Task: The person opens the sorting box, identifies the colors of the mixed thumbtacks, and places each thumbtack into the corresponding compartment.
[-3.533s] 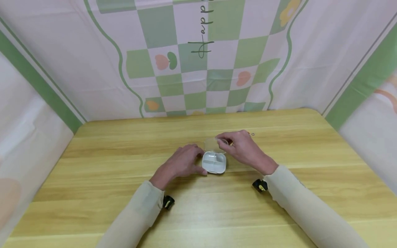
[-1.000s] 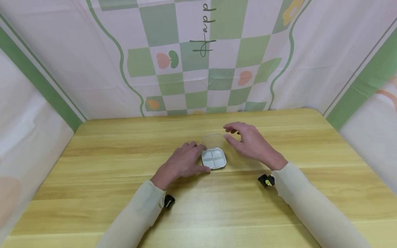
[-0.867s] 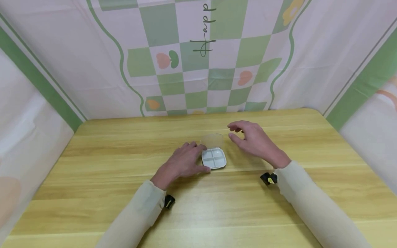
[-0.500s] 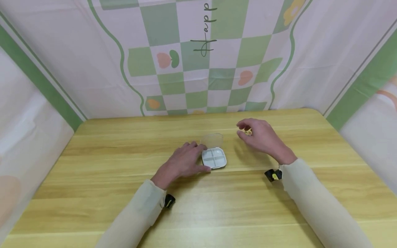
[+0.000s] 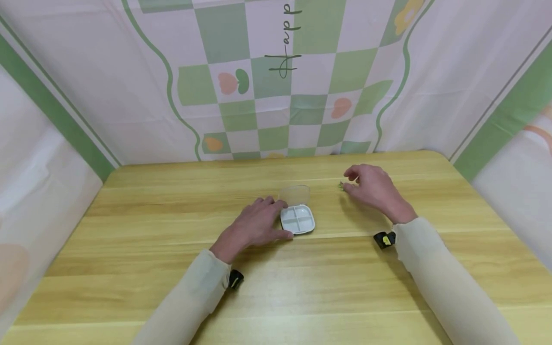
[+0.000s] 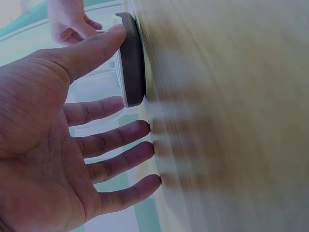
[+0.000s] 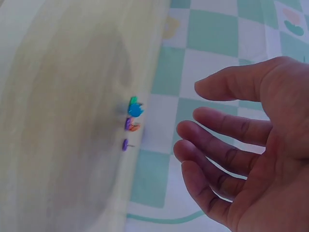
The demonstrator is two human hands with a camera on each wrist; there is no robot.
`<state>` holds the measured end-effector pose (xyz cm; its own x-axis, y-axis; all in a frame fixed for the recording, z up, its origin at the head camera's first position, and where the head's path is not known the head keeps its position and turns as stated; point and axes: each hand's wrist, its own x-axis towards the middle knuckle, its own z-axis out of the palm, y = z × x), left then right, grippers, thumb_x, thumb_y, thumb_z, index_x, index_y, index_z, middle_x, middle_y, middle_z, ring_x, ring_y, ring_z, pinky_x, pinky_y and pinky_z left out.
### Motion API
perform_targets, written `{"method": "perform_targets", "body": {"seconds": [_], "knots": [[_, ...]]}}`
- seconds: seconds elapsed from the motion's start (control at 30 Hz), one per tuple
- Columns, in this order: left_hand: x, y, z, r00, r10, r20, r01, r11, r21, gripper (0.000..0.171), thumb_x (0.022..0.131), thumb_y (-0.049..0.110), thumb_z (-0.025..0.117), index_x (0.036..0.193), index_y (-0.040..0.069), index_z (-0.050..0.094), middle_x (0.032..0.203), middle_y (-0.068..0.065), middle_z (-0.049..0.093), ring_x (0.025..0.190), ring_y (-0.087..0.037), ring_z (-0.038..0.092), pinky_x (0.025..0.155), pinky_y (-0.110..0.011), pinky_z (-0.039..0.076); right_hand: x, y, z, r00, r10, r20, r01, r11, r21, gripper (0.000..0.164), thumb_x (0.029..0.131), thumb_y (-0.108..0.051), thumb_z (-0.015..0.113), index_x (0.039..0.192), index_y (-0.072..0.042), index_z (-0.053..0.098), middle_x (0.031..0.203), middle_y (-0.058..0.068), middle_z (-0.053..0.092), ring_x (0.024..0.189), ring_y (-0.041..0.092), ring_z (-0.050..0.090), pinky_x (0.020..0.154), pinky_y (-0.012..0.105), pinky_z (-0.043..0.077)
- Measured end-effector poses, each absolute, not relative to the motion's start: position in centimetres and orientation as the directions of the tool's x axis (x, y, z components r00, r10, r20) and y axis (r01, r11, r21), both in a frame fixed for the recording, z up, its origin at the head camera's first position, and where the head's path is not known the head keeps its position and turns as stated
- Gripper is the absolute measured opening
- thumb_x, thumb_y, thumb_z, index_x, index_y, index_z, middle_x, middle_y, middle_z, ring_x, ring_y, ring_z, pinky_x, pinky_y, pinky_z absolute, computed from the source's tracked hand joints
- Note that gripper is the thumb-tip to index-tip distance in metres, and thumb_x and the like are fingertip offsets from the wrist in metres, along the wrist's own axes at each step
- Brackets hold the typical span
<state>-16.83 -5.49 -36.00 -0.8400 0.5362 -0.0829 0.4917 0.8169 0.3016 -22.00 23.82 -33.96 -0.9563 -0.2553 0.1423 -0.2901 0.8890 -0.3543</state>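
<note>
A small white pill box [image 5: 297, 219] with several compartments lies on the table, its clear lid [image 5: 295, 194] swung open toward the back. My left hand [image 5: 254, 223] holds the box between thumb and index finger from its left side. In the left wrist view the thumb lies on the rim of the pill box [image 6: 131, 63], and the other fingers stretch down to the tabletop. Off to the right, my right hand [image 5: 374, 189] hovers with loosely bent fingers and nothing in them. Beside its thumb are tiny coloured pieces [image 5: 340, 186]; the right wrist view shows blue, green, orange and purple thumbtack-like pieces [image 7: 135, 110].
The wood-grain table [image 5: 172, 297] spreads around both hands. A green and white checked cloth [image 5: 271, 115] hangs behind its back edge, with more cloth at both sides. Black wrist devices [image 5: 235, 279] sit at both cuffs.
My right hand has left the clear lid and moved right to the small coloured pieces. The pill box has shifted slightly toward the back; my left hand stays at it.
</note>
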Motion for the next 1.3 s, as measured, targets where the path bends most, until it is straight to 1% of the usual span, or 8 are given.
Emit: {"method": "perform_targets", "body": {"seconds": [0.23,0.33,0.57,0.9,1.3], "knots": [[-16.9,-5.5,-36.2,-0.839,0.54,-0.076,0.498,0.815,0.295,0.073,0.077,0.058,0.062,0.136,0.018,0.043,0.121,-0.006,0.049,0.101,-0.021,0.046,0.078,-0.04,0.041,-22.3,24.6,-34.6,-0.965,-0.246,0.087,-0.261,0.9,-0.35,0.034,0.086,-0.024,0.058,0.11,0.0,0.06,0.103,0.018,0.061,0.093,0.033,0.056,0.08,0.048,0.04],[-16.9,-5.5,-36.2,-0.838,0.541,-0.076,0.499,0.814,0.296,0.073,0.077,0.058,0.062,0.135,0.018,0.043,0.121,-0.006,0.049,0.101,-0.021,0.046,0.079,-0.04,0.041,-22.4,24.9,-34.8,-0.965,-0.251,0.073,-0.261,0.902,-0.343,0.033,0.085,-0.022,0.058,0.11,0.0,0.06,0.103,0.019,0.061,0.093,0.033,0.056,0.08,0.048,0.04],[-17.0,-5.5,-36.2,-0.837,0.542,-0.079,0.498,0.813,0.302,0.073,0.078,0.058,0.061,0.136,0.018,0.042,0.123,-0.006,0.049,0.103,-0.021,0.046,0.079,-0.04,0.04,-22.6,25.2,-35.3,-0.965,-0.258,0.054,-0.262,0.911,-0.318,0.032,0.085,-0.022,0.058,0.108,0.0,0.06,0.102,0.018,0.061,0.093,0.033,0.056,0.079,0.048,0.041],[-17.0,-5.5,-36.2,-0.836,0.543,-0.077,0.501,0.814,0.295,0.073,0.078,0.059,0.061,0.135,0.018,0.042,0.122,-0.006,0.049,0.101,-0.021,0.046,0.079,-0.04,0.041,-22.8,25.3,-35.5,-0.96,-0.275,0.047,-0.277,0.918,-0.283,0.023,0.085,-0.021,0.058,0.102,-0.007,0.065,0.1,0.014,0.063,0.092,0.032,0.057,0.078,0.049,0.041],[-17.0,-5.5,-36.2,-0.835,0.543,-0.087,0.5,0.816,0.291,0.074,0.078,0.059,0.06,0.137,0.019,0.041,0.122,-0.006,0.049,0.102,-0.021,0.046,0.08,-0.04,0.041,-22.9,25.3,-35.7,-0.955,-0.297,0.001,-0.286,0.919,-0.27,0.026,0.086,-0.02,0.056,0.106,-0.007,0.065,0.103,0.016,0.062,0.095,0.032,0.056,0.08,0.051,0.04]]}}
